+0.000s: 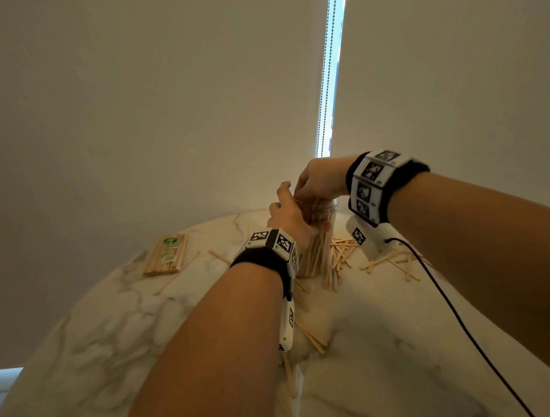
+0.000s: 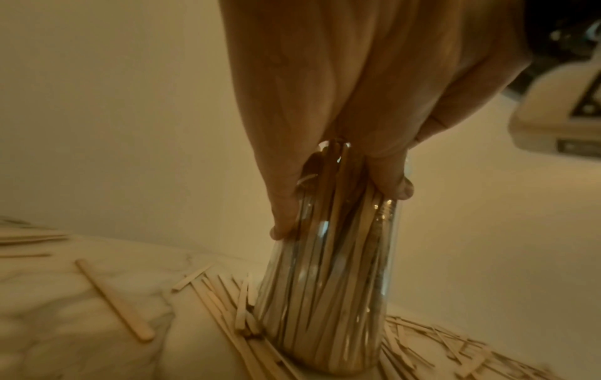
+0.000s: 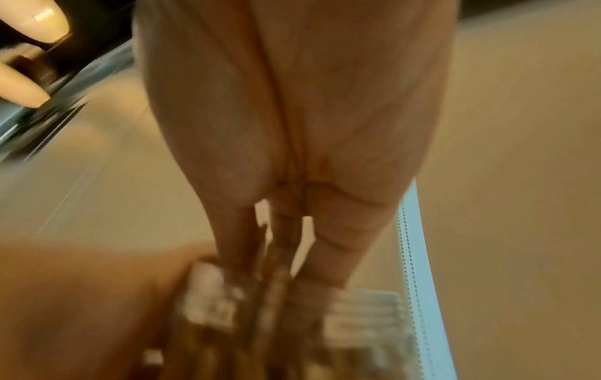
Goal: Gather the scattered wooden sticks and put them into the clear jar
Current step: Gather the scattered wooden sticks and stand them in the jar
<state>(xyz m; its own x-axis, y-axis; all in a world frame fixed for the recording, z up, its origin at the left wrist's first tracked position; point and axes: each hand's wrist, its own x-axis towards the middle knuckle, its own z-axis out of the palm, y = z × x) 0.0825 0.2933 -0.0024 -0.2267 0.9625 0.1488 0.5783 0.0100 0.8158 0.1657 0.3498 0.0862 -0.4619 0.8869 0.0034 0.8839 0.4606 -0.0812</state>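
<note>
The marble table (image 1: 105,327) spreads beneath both forearms, and only the head view takes in its whole curve, with the pale blind (image 1: 158,86) behind and a bead chain (image 1: 328,72) hanging above the right hand. The clear jar (image 1: 319,247) stands upright on the table between the two hands, packed with wooden sticks on end. The left hand (image 1: 287,214) wraps the jar's upper part; the left wrist view makes this plain, with the thumb (image 2: 286,205) pressed down one side of the glass and a fingertip (image 2: 403,187) curled round the other, a grip the head view only half shows. The right hand (image 1: 320,180) sits just above the jar's mouth, fingers pointing down and drawn narrow together; the right wrist view shows those fingers (image 3: 338,246) reaching into the ribbed rim (image 3: 364,303), but blur there hides whether they pinch any sticks, so I cannot tell. A wrapped bundle of sticks (image 1: 167,254) lies well to the left of the left hand, seen clearly only from the head. Loose sticks (image 2: 227,303) lie fanned around the jar's base, more (image 1: 386,258) lie under the right wrist, and a single stick (image 2: 114,300) lies apart, left of the jar.
</note>
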